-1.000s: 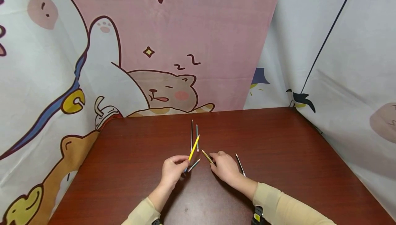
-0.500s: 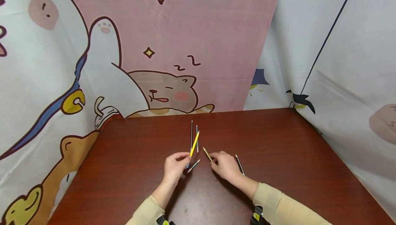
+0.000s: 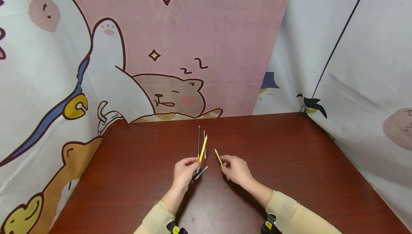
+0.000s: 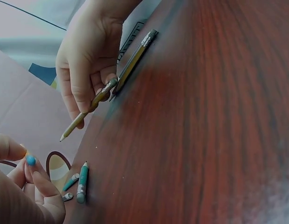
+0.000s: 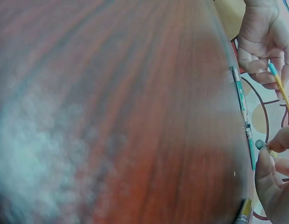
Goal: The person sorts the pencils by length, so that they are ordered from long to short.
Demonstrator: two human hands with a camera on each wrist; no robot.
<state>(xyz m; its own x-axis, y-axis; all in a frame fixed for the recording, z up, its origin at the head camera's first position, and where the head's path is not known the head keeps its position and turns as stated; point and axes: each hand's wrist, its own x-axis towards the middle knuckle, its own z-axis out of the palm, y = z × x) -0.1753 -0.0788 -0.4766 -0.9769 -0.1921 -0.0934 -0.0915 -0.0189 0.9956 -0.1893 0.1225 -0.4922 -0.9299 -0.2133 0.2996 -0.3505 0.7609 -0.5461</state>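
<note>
— Gripping what, mid-frame in the head view?
— Pinching a yellow pencil (image 3: 203,149) in the left hand (image 3: 186,171), blue end low; pinching a dull-gold pencil (image 3: 218,156) in the right hand (image 3: 237,170), right of center, tip toward upper left.
— Best handled how?
— Probably with light pinches behind both tips, and short, slow turns to avoid rolling a short green pencil (image 3: 201,172) below center, or a black pencil (image 3: 198,141) and a teal pencil (image 3: 205,153) farther up the table (image 3: 273,148).
— Revealing more elsewhere?
— Yes: at top of the left wrist view, showing a banded brown pencil (image 4: 132,65) near the right hand, not made out from the head.
</note>
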